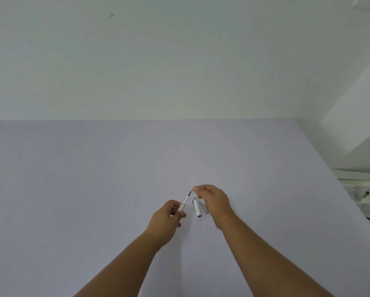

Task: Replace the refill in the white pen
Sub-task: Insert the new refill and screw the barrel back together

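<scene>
1. White pen parts lie and hang over a broad lilac table (94, 189) that meets a pale wall (137, 61); white clutter sits off its right edge.
2. Right hand (214, 200) hovers above the table, fingertips pinched on the far end of the refill (190, 192).
3. Left hand (169, 217) is clenched around the lower end of the white pen section (185, 202), holding it tilted up toward the right hand.
4. White pen barrel (196, 207) lies on the table between the hands.
5. Just right of it lies a silver-edged piece (203, 207), partly hidden under the right hand.
6. Only a short dark stub of the refill shows beyond the section.
</scene>
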A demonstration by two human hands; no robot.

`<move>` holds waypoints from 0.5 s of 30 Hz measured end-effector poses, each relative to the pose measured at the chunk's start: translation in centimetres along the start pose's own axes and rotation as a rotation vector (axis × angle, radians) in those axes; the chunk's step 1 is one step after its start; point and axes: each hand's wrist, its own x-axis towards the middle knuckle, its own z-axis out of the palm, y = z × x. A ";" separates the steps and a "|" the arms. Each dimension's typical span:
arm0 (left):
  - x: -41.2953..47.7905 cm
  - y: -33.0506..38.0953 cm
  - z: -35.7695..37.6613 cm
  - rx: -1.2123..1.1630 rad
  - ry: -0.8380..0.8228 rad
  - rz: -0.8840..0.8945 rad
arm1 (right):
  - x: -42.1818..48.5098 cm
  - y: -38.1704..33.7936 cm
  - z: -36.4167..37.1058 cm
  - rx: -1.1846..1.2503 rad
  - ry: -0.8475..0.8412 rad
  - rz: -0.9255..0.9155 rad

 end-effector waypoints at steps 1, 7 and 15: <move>0.0 0.1 0.0 -0.009 -0.006 0.002 | 0.5 0.1 -0.5 -0.027 0.067 -0.008; -0.3 0.3 -0.2 -0.004 -0.023 0.013 | 2.3 2.1 -2.1 -0.751 0.092 -0.074; -0.4 -0.3 -0.6 0.000 -0.013 -0.005 | 3.0 3.7 -0.9 -1.163 0.034 -0.104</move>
